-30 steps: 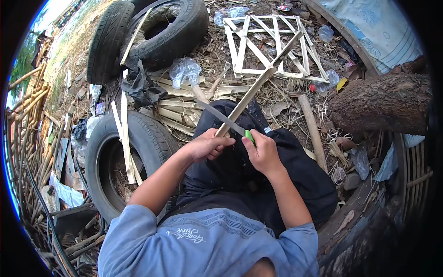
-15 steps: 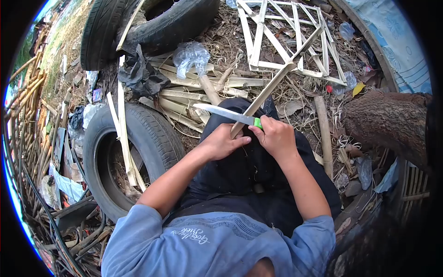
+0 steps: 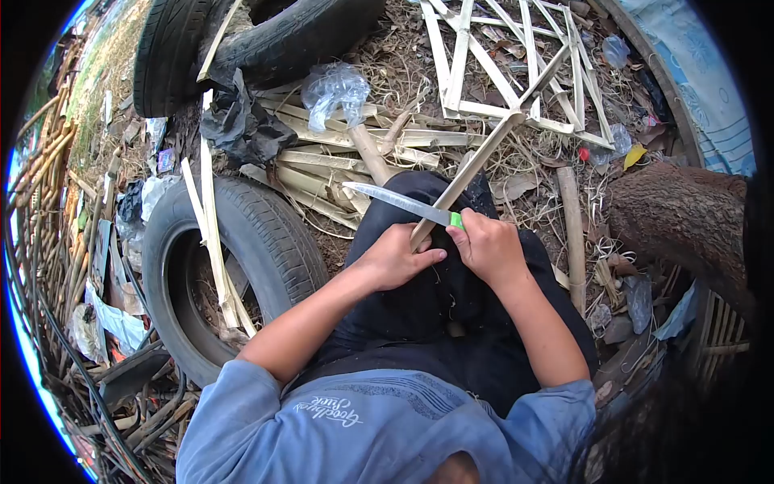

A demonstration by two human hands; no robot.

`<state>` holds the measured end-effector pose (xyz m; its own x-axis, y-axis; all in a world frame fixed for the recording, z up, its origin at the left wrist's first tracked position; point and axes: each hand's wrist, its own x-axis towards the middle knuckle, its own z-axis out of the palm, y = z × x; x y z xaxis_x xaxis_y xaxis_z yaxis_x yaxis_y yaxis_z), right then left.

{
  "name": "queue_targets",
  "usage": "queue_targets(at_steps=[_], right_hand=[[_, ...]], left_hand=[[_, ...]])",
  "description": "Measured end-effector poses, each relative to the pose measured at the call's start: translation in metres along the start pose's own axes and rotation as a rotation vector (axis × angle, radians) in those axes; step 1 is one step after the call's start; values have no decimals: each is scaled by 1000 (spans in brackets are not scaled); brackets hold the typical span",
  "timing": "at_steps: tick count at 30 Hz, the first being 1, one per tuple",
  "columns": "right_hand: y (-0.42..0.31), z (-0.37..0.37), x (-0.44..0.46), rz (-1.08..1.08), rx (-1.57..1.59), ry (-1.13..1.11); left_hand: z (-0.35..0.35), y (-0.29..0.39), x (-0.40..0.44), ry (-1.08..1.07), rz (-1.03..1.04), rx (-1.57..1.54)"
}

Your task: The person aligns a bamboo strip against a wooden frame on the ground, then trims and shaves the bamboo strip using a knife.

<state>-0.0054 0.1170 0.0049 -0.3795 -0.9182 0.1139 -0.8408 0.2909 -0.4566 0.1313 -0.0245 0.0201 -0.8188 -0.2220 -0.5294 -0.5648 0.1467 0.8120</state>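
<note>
My left hand (image 3: 401,257) is closed round the lower end of a long bamboo strip (image 3: 476,165), which slants up and to the right over my knee. In my right hand (image 3: 488,246) is the green handle of a knife (image 3: 403,202). The blade points left and crosses the strip just above my left fingers. Beyond the strip's far end lies a lattice frame of pale strips (image 3: 492,74) on the ground. A pile of split bamboo (image 3: 322,173) lies ahead of my knee.
A tyre (image 3: 278,234) lies at the left with pale strips across it, and two more tyres (image 3: 298,44) are at the upper left. A thick log (image 3: 681,218) is at the right. Plastic bags (image 3: 334,93) and a short bamboo pole (image 3: 572,234) lie on the ground.
Both hands have shifted slightly right in view with the strip and knife. The blade, earlier sloping more steeply across the strip, now lies flatter. The view has shifted too.
</note>
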Motion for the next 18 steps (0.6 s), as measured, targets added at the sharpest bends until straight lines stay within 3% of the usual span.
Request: queue_targets(at_steps=[3, 5, 7, 11, 13, 15, 18], right_hand=[[21, 2, 7, -62, -59, 47], [45, -6, 16, 250, -105, 103], [105, -51, 17, 334, -261, 191], [30, -63, 9, 312, -33, 164], [-2, -43, 0, 180, -13, 67], [-18, -16, -10, 70, 32, -3], [-9, 3, -10, 36, 1, -4]], left_hand=[[2, 2, 0, 2, -10, 38], [1, 8, -2, -2, -78, 28], [9, 4, -10, 49, 45, 79], [4, 11, -3, 38, -49, -42], [13, 10, 2, 19, -65, 11], [22, -4, 4, 142, 129, 1], [21, -12, -1, 232, 157, 47]])
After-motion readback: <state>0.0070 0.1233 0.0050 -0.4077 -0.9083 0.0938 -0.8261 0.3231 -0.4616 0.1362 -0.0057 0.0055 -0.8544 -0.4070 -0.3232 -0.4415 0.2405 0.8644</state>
